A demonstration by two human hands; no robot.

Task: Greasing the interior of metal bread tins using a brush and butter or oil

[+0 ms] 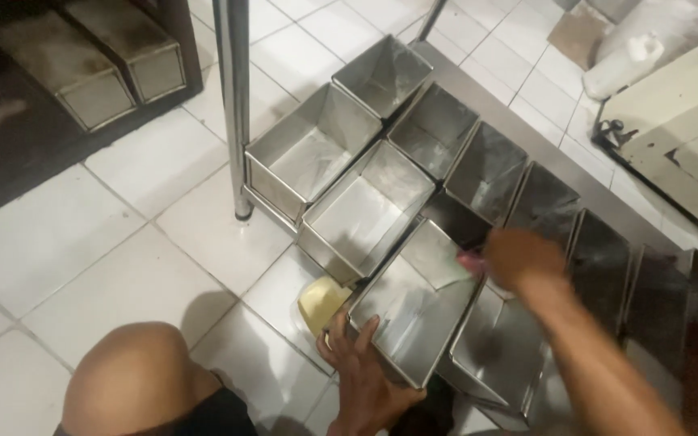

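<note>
While the person is crouching on the white tiled floor [123, 282], the left hand [365, 375] is gripping the near corner of a rectangular metal loaf pan [414, 311], fingers curled over its rim and holding it tilted at about six o'clock in the view. The right hand [519, 258] is reaching into that pan's far end — it is blurred, so I cannot tell how far it is open, though something pinkish seems to be pinched at its fingertips. A pale yellow lump [322, 303] is lying just beside the pan, at its nine o'clock. More empty pans [365, 206] are standing in rows on a low steel shelf [551, 157] toward twelve o'clock. Judging by this, the pan's inside is being wiped or greased; a steady left grip looks needed.
</note>
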